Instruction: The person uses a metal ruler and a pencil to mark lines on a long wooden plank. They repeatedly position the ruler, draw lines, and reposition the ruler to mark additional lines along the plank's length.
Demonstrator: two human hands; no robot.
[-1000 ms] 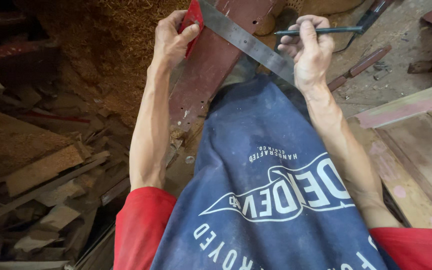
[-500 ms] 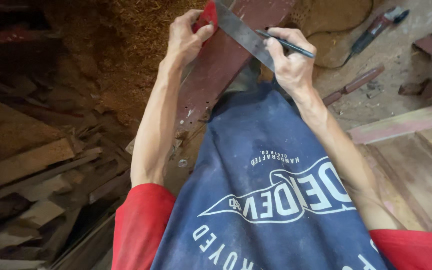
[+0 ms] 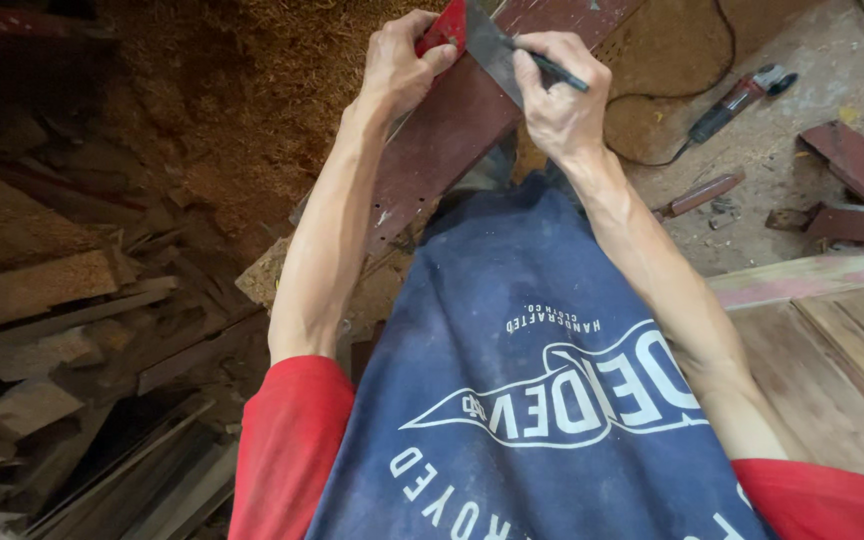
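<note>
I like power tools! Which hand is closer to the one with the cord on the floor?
The right hand. It holds a pencil on the metal square's blade, nearer the corded power tool. The left hand grips the square's red handle, farther away.

A red-handled steel try square (image 3: 472, 35) lies across a dark red wooden plank (image 3: 452, 130); a dark slim pencil (image 3: 552, 68) touches its blade.

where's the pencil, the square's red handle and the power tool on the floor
pencil (image 3: 552, 68), head view, mid shaft
red handle (image 3: 442, 30), head view, its face
power tool (image 3: 737, 102), head view, body
</note>
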